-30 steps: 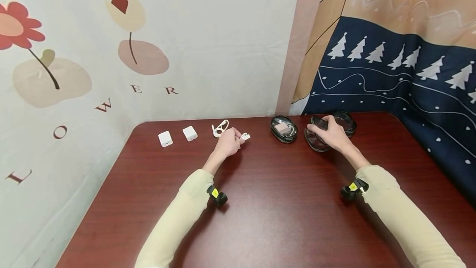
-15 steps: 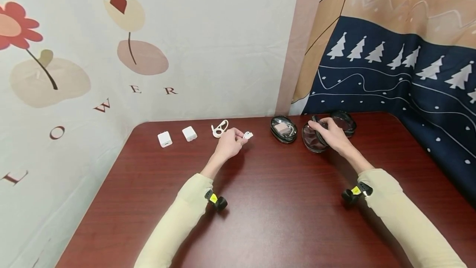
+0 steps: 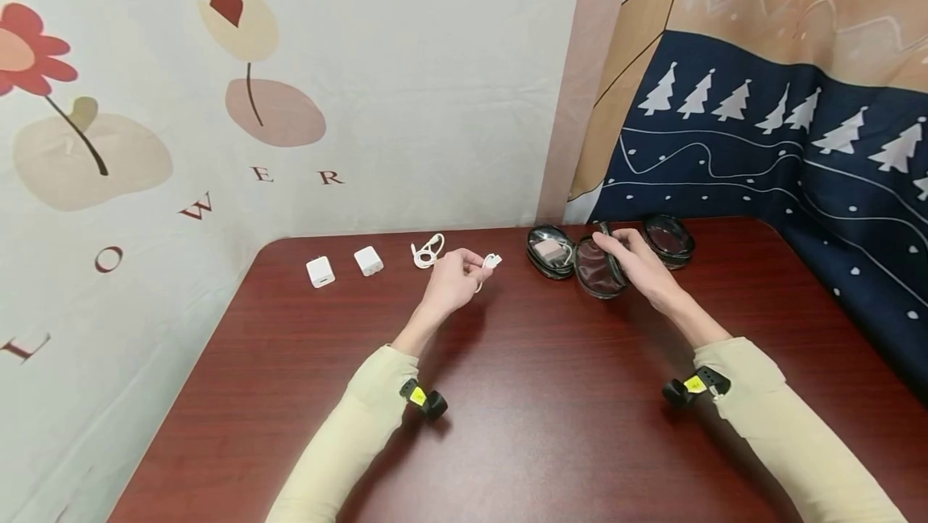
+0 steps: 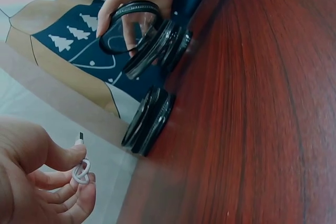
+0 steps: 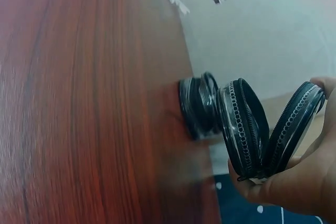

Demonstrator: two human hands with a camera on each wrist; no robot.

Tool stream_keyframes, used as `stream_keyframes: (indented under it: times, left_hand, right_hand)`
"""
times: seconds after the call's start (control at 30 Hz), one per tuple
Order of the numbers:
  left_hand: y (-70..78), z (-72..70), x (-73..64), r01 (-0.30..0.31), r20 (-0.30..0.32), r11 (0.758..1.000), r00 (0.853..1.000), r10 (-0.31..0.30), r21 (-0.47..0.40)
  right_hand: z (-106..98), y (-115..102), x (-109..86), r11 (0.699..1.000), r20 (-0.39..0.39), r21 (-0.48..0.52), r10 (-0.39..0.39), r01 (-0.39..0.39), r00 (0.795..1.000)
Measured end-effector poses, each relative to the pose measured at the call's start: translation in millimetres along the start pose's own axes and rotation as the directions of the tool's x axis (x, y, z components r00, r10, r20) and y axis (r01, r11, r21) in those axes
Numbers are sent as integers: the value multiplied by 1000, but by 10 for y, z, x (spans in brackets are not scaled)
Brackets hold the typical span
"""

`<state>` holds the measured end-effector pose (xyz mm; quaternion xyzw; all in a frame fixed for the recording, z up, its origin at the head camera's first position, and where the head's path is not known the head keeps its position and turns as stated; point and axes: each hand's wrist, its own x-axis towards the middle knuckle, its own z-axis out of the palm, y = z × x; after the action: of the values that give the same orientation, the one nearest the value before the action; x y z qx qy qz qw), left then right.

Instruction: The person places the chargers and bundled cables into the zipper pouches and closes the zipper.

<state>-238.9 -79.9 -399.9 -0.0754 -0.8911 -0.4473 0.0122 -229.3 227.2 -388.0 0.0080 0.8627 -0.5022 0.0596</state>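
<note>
White cable [image 3: 492, 262]: pinched between the thumb and fingers of your left hand [image 3: 451, 281]; its coil sits at your fingertips, the plug jutting out past your thumb.
Plug axis: angled away from your palm, toward your right, roughly the side where the pouches lie.
Loose cable [image 3: 428, 251]: coiled on the table [image 3: 536, 394], just beyond your left hand and to its left.
Charger pouch [image 3: 553, 253]: right of your pinched cable, between it and the open pouch; a charger shows inside.
Open pouch [image 3: 600, 269]: farther right, well apart from the cable and beside the charger pouch; you probably need to judge this sideways line first.
Pouch mouth: halves spread in a V, seemingly facing your left side; whether the base rests on the table you cannot tell.
Right hand [image 3: 641, 265]: the nearer one to that pouch, its fingers gripping the raised half.
Far pouch [image 3: 669, 239]: beyond your right hand, near the back edge.
White chargers [image 3: 368, 261]: two, well left of your left hand.
</note>
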Motion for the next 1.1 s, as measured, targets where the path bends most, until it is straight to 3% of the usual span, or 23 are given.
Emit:
stream_keyframes:
  times: [0.2,0.7,1.1]
  left_hand:
    - [58,18,-34,-13,7,1000,1000,14,-23]
    - [291,29,-127,-90,-3,993,996,90,-75]
    - [437,46,-193,-122,-18,991,992,122,-46]
  right_hand:
    - [88,-77,-38,998,29,65,-21,20,999]
    - [334,-222,-79,994,60,94,-56,50,997]
    - [543,-323,-108,989,79,131,-75,64,994]
